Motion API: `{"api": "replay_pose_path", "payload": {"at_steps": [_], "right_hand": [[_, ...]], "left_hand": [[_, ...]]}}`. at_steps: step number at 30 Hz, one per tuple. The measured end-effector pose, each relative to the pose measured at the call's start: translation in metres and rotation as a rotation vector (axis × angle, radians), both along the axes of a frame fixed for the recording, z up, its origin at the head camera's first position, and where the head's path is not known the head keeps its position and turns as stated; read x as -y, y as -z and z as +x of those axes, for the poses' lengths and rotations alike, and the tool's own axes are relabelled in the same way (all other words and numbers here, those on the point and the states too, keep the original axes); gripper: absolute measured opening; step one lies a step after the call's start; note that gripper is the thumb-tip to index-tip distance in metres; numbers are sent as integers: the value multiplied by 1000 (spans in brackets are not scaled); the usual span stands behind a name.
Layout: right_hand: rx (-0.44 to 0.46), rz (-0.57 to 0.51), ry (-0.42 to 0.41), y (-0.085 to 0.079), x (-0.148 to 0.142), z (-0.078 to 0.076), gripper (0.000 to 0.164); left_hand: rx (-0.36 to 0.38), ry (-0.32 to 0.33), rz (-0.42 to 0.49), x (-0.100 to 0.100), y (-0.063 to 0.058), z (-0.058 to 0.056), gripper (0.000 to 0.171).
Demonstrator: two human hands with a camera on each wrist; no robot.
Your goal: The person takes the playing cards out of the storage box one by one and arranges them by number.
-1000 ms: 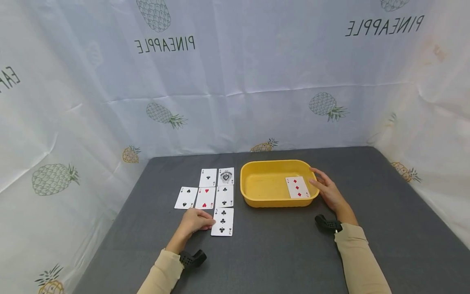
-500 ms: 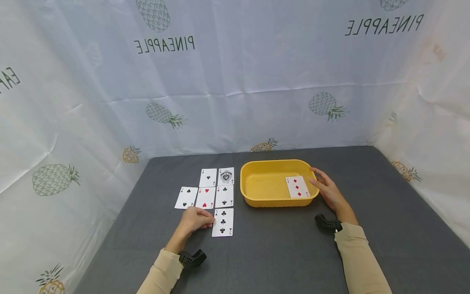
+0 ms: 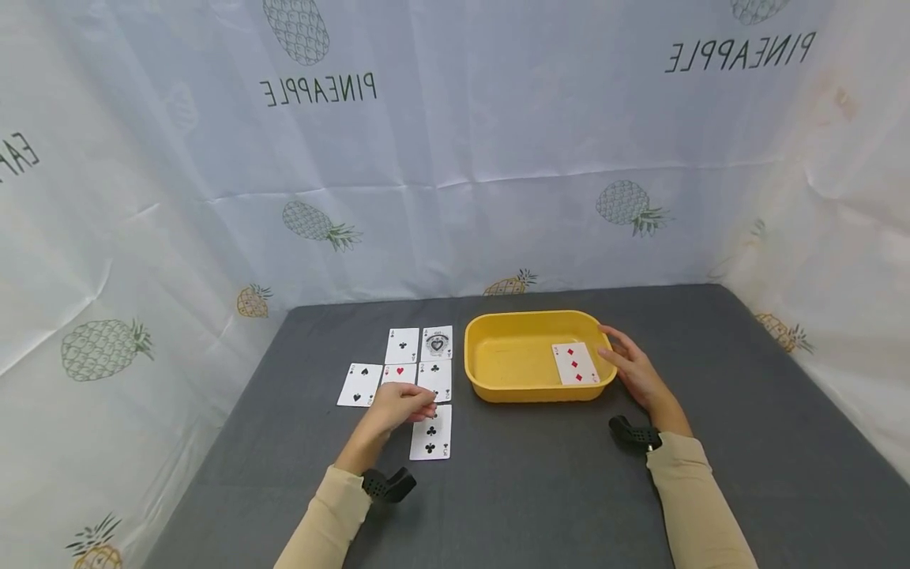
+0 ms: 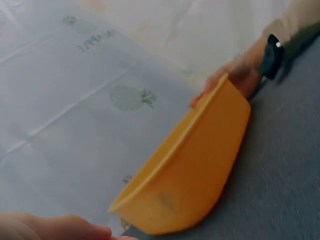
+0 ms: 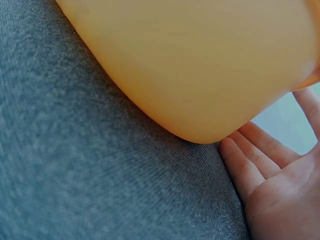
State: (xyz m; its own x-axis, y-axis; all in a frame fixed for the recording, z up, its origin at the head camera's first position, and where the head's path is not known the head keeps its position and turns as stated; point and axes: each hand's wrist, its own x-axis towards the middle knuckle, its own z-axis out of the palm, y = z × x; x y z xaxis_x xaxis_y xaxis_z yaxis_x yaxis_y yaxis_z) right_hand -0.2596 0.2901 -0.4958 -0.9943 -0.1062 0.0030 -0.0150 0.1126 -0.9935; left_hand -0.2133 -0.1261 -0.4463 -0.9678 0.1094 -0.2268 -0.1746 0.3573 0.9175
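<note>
My left hand [image 3: 393, 405] hovers over the cards with fingers bent; no card shows in it. Below its fingertips lies the three of clubs [image 3: 430, 445], its top edge partly covered. The hand also overlaps the lower part of the two of hearts [image 3: 400, 371] and a corner of the two of clubs [image 3: 437, 376]. My right hand [image 3: 637, 378] holds the right end of the yellow tray [image 3: 526, 393], thumb and a finger over its rim. In the right wrist view, other fingers [image 5: 245, 160] lie against the outer wall. A three of diamonds [image 3: 575, 363] lies inside the tray.
The two of spades [image 3: 359, 385] lies left of the two of hearts. Behind that row are the ace of clubs [image 3: 402, 346] and an ornate ace [image 3: 437, 343]. A pineapple-print curtain [image 3: 455, 237] stands behind the dark table [image 3: 526, 490].
My left hand has let go of the three of clubs and moved up and right over the cards. The card stays almost where it was. My right hand and the tray hold still.
</note>
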Motion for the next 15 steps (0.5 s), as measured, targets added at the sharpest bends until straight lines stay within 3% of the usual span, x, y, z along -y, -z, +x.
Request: {"api": "replay_pose_path", "payload": {"at_steps": [7,15], "right_hand": [[4,-7,9,-1,1,2,60],[-10,7,7,1,1,2,60]], "left_hand": [[-26,124,90,-21,-14,-10,32],[-25,178,141,-54,-31,-21,31]]}}
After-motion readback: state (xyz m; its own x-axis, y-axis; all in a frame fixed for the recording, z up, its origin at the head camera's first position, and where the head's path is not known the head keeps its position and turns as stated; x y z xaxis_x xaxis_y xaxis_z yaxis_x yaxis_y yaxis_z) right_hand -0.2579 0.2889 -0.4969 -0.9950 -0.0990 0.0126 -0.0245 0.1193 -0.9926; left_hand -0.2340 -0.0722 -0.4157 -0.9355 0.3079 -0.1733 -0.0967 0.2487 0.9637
